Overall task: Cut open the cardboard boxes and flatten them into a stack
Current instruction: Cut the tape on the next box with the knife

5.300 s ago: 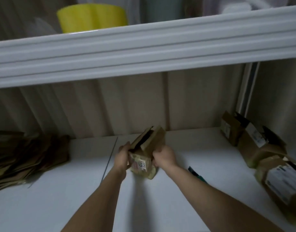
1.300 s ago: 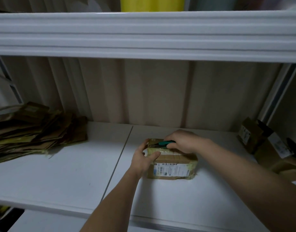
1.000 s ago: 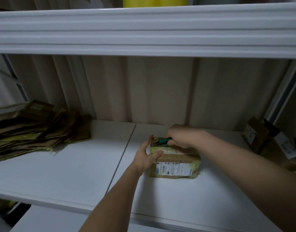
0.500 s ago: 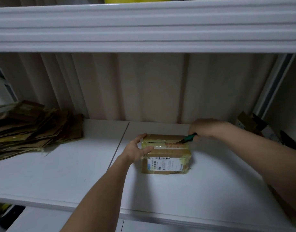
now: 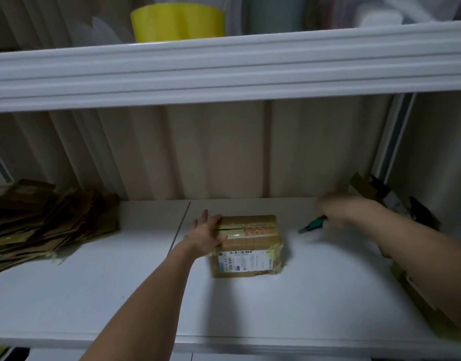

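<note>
Taped box (image 5: 246,244) mid-shelf (image 5: 94,295), seam slit. Left hand (image 5: 207,237) flat, fingers straight, against its left end. Right hand (image 5: 333,209), blurred, gripping green cutter (image 5: 312,224) well right of it.

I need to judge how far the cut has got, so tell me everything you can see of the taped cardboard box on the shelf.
The cardboard box is small, brown and wrapped in yellowish clear tape. It sits flat on the white shelf, closed, with a white barcode label on its near face. A dark slit runs along the top seam from the left end to about the middle. The left hand rests on its left end. The right hand holds a green cutter clear of the box.
</note>
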